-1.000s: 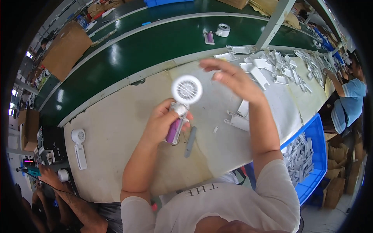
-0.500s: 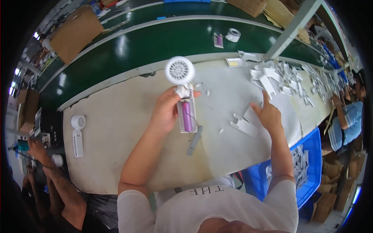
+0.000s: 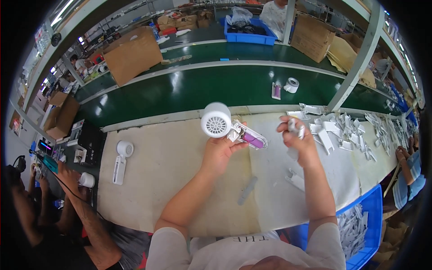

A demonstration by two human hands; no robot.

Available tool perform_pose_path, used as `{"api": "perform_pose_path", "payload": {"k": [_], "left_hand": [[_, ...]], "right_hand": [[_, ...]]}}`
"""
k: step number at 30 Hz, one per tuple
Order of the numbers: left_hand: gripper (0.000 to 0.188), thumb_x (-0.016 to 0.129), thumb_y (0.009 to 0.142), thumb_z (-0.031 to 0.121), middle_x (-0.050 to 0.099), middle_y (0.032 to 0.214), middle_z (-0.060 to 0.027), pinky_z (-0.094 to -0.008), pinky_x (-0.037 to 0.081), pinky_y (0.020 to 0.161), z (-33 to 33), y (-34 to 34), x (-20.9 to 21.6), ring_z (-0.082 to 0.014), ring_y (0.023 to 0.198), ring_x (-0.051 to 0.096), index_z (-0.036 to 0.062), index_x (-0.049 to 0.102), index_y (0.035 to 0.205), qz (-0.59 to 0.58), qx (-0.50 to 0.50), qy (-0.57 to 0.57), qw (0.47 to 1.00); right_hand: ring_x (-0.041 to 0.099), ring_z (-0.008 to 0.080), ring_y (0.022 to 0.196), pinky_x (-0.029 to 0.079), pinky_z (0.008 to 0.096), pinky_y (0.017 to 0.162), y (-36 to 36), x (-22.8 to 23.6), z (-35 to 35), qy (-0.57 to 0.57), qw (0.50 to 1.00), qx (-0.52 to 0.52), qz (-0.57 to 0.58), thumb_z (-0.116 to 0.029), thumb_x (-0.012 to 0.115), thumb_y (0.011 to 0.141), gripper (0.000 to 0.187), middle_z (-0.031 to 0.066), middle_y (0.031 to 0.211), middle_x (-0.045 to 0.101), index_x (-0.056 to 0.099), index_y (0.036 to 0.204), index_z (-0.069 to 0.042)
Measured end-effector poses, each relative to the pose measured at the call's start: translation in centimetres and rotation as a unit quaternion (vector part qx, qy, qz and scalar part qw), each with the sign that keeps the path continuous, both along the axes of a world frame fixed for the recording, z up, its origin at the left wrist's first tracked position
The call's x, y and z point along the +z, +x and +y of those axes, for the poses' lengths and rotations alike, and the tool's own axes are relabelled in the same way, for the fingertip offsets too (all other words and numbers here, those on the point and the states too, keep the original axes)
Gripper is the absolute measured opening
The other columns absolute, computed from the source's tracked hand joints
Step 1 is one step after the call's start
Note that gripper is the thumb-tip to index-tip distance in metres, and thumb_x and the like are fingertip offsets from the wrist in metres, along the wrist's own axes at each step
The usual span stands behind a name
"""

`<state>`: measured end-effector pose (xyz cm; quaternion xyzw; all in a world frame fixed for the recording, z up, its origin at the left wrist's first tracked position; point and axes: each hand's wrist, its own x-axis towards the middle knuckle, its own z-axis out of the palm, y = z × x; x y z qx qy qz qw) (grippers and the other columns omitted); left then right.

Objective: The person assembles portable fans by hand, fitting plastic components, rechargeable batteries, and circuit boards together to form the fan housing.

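Note:
My left hand (image 3: 220, 153) grips a white handheld fan (image 3: 216, 120) by the neck below its round grille. Its opened handle, tilted toward the right, shows a purple battery (image 3: 253, 140) and a thin wire. My right hand (image 3: 300, 143) is raised to the right of the fan, fingers curled around a small white plastic part (image 3: 294, 128) whose exact kind I cannot make out. A grey strip (image 3: 247, 191) lies on the bench below the fan. Beside my right forearm is a white plastic handle shell (image 3: 295, 180), partly hidden by the arm.
Several white plastic shells (image 3: 337, 130) are heaped at the bench's right. A blue bin (image 3: 374, 216) of white parts stands below its edge. Another white fan (image 3: 119, 163) lies at left. Beyond runs a green conveyor (image 3: 189, 87). A co-worker's arm (image 3: 78, 207) is at far left.
The view has tilted up. My left hand has turned the fan so its handle points right. My right hand has risen from the shells and closed around a small white part.

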<state>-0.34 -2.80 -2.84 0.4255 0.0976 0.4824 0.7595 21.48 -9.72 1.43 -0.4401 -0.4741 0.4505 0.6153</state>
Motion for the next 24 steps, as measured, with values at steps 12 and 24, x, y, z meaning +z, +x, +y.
{"api": "perform_pose_path", "payload": {"k": [12,24], "left_hand": [[0.037,0.054,0.087,0.012,0.049,0.126,-0.0107,-0.0393,0.046,0.092,-1.2,0.6,0.6,-0.0221,0.108,0.054,0.0053,0.046,0.122,-0.087,0.051,-0.021,0.995],[0.040,0.052,0.087,0.009,0.047,0.126,-0.0127,-0.0407,0.045,0.091,-1.1,1.0,-0.2,-0.0246,0.111,0.050,0.0025,0.040,0.124,0.071,0.128,0.117,0.982]], "right_hand": [[0.054,0.0248,0.080,0.046,0.0326,0.072,-7.4,0.4,0.8,0.286,0.863,-0.117,-0.399,-0.002,0.067,0.066,0.042,0.0049,0.101,0.062,0.056,0.107,-0.010],[0.054,0.0264,0.084,0.046,0.0365,0.075,-5.6,0.8,0.5,0.324,0.763,-0.088,-0.553,-0.002,0.066,0.053,0.055,0.0057,0.108,0.057,0.055,0.106,-0.009]]}}
